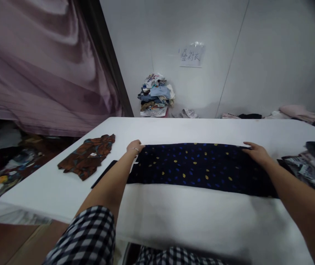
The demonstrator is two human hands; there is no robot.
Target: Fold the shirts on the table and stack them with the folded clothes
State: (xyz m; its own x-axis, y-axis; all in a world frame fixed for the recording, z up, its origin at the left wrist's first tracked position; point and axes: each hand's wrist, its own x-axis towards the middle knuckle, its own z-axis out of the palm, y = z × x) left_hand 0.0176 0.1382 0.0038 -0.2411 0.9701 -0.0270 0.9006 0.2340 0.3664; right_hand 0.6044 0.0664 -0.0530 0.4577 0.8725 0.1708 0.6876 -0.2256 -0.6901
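A dark navy garment (190, 165) with yellow and blue leaf-like spots lies as a long flat strip across the white table (174, 213). At its far left corner, my left hand (135, 146) has its fingers closed on the cloth's edge. My right hand (257, 154) rests at the far edge near the right end, thumb and finger stretched apart and touching the fabric. My right forearm covers part of that end. A small white patch (135, 162) shows near the left end, partly behind my left wrist.
A folded brown patterned garment (87, 156) lies at the table's left, near a dark flat piece (102, 175). Piled clothes (308, 171) sit at the right. Behind the table rise a clothes stack (156, 95) and a wall sign (192, 56); a pink curtain (49, 66) hangs left.
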